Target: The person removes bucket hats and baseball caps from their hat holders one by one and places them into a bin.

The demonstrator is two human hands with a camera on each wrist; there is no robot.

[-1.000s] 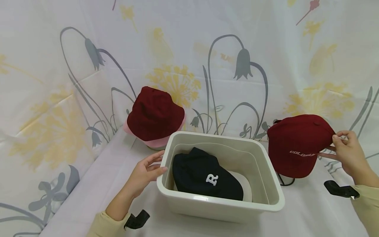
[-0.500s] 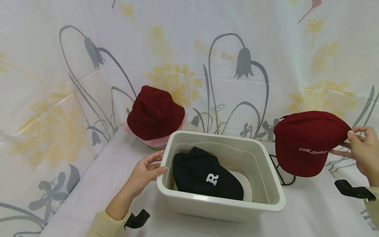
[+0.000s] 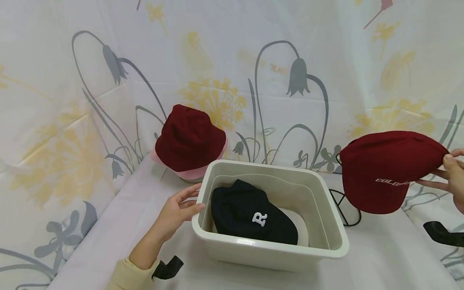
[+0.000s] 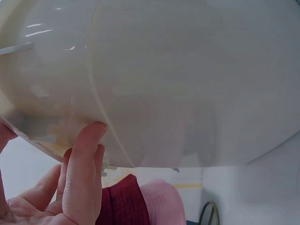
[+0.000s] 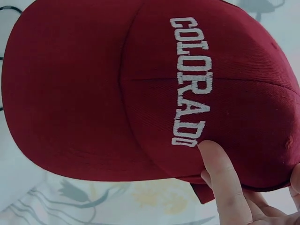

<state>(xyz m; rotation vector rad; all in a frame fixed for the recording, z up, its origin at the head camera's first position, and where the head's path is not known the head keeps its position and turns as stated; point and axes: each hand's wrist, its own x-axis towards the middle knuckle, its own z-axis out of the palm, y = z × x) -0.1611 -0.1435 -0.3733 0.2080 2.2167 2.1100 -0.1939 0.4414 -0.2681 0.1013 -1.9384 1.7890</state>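
At the right of the head view, my right hand pinches the edge of a dark red baseball cap with white "COLORADO" lettering. In the right wrist view one finger lies against the cap's crown beside the letters. The cap hangs above a black wire stand. My left hand holds the left rim of an off-white plastic bin, its thumb over the edge and fingers against the outer wall. Inside the bin lies a black cap marked "R", over a pale one.
Behind the bin's left corner, a dark red bucket hat sits over a pink hat. A white cloth covers the table. The flower-patterned curtain hangs behind everything.
My right hand has moved right, taking the red cap away from the bin and showing more of the wire stand. My left hand and the bin have stayed in place.
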